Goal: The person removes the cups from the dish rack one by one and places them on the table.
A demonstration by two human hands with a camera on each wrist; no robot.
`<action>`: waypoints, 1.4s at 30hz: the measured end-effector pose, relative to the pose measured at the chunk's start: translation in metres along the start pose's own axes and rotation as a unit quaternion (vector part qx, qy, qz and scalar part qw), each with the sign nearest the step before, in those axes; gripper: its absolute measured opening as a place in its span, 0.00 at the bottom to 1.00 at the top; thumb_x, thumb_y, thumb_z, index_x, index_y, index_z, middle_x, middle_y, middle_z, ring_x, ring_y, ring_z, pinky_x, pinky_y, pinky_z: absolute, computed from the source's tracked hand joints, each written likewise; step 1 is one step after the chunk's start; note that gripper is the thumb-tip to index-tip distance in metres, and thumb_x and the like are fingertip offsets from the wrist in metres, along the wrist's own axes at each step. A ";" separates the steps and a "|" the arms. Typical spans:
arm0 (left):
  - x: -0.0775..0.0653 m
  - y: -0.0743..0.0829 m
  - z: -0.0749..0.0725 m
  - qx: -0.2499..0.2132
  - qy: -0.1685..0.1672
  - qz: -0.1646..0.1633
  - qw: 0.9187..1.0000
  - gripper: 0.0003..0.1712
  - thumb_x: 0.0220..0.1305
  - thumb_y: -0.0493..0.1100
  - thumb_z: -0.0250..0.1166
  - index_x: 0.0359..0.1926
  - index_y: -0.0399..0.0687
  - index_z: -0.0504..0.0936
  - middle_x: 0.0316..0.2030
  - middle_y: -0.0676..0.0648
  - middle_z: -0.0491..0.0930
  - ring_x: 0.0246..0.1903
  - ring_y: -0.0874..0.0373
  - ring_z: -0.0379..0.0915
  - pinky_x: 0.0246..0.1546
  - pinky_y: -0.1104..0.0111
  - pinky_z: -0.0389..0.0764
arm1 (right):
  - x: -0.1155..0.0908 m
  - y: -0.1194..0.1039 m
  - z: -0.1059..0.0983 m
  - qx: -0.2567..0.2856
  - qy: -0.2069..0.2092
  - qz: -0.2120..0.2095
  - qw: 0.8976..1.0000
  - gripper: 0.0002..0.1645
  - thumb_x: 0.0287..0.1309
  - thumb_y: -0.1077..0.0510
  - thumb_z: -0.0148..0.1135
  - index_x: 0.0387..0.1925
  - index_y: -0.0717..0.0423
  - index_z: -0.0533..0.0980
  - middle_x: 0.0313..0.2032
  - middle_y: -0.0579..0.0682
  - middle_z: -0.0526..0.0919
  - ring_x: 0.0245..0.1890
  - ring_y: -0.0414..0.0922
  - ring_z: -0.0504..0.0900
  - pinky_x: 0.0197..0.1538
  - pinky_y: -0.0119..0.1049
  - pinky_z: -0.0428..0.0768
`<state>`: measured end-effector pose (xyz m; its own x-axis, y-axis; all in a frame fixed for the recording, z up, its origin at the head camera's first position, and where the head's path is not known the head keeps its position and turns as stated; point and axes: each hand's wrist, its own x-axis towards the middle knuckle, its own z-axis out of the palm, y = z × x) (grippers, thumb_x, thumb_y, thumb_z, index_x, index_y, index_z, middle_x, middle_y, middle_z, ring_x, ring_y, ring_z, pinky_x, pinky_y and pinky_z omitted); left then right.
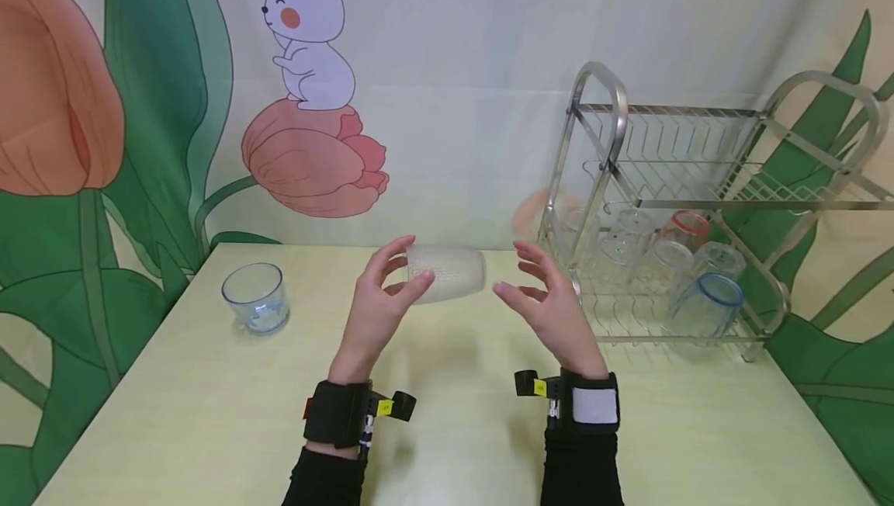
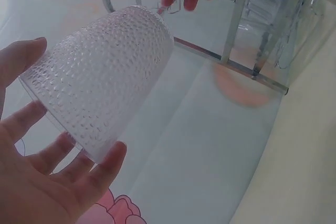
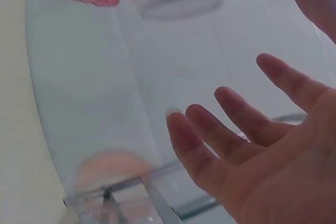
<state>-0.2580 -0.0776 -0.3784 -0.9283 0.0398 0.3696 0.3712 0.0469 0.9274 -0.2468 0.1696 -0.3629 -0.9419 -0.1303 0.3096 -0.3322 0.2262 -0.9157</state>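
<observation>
Nearest are two black sleeves (image 1: 325, 481), and above them each wrist wears a black strap (image 1: 338, 413) with a small camera (image 1: 403, 406), which carries a yellow label. Farther along, the left hand (image 1: 377, 304) grasps a clear glass (image 1: 447, 273) with a bumpy surface. Its thumb is on one side and its fingers are bent around the other side, at the wider end of the glass. The glass lies sideways in the air, above the table (image 1: 454, 428), and its narrower end is turned toward the right hand (image 1: 555, 312). The fingers of this right hand are released: they are spread and a little bent, they hold nothing, and they are near the glass but apart from it.

To the left, a bluish tumbler (image 1: 265, 313) with a blue rim stands upright on the table, well apart from the hands. To the right there is a metal rack (image 1: 740, 205) with two levels. On its lower level several clear glasses stand close together; among them are one with a blue ring (image 1: 705, 308) and, behind it, one with a red ring (image 1: 687, 225). Farthest is a pale cloth (image 1: 475, 102), printed with a white rabbit (image 1: 317, 71) sitting on a pink flower (image 1: 307, 161).
</observation>
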 end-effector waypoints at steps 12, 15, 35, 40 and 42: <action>-0.001 0.004 0.002 0.040 0.001 -0.006 0.999 0.33 0.60 0.53 0.70 0.66 0.60 0.71 0.62 0.53 0.66 0.58 0.52 0.66 0.43 0.56 0.81 | -0.026 -0.005 -0.072 -0.065 0.039 0.012 0.997 0.40 0.64 0.49 0.64 0.72 0.52 0.59 0.68 0.55 0.63 0.65 0.55 0.65 0.64 0.58 0.64; 0.000 0.004 0.004 0.052 -0.001 0.002 0.999 0.33 0.60 0.52 0.70 0.66 0.60 0.71 0.62 0.53 0.66 0.59 0.50 0.65 0.45 0.56 0.80 | -0.033 -0.009 -0.085 -0.085 0.052 0.016 0.995 0.39 0.64 0.49 0.64 0.72 0.51 0.59 0.67 0.56 0.64 0.65 0.56 0.66 0.63 0.58 0.65; 0.003 -0.008 -0.009 0.187 0.020 0.040 0.981 0.31 0.60 0.47 0.71 0.64 0.48 0.74 0.62 0.42 0.66 0.61 0.44 0.63 0.51 0.51 0.76 | -0.042 -0.009 -0.132 -0.190 0.103 0.046 0.975 0.42 0.65 0.42 0.60 0.73 0.53 0.58 0.68 0.60 0.63 0.65 0.61 0.63 0.60 0.62 0.66; 0.003 -0.014 -0.024 0.248 0.030 0.038 0.968 0.31 0.60 0.47 0.71 0.63 0.49 0.75 0.61 0.40 0.66 0.60 0.44 0.63 0.55 0.48 0.72 | -0.046 -0.002 -0.147 -0.237 0.102 0.056 0.965 0.43 0.65 0.40 0.59 0.73 0.55 0.57 0.69 0.61 0.61 0.64 0.63 0.63 0.57 0.62 0.68; 0.002 -0.015 -0.029 0.267 0.034 0.034 0.962 0.30 0.60 0.48 0.71 0.63 0.49 0.76 0.61 0.39 0.66 0.61 0.45 0.61 0.57 0.47 0.69 | -0.048 -0.002 -0.154 -0.253 0.105 0.062 0.960 0.44 0.66 0.40 0.58 0.73 0.56 0.57 0.70 0.62 0.60 0.64 0.65 0.62 0.56 0.64 0.68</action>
<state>-0.2662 -0.1070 -0.3901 -0.8934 -0.0040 0.4492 0.3720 0.5539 0.7449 -0.2088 0.3237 -0.3369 -0.9477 0.1132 0.2985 -0.1477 0.6736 -0.7242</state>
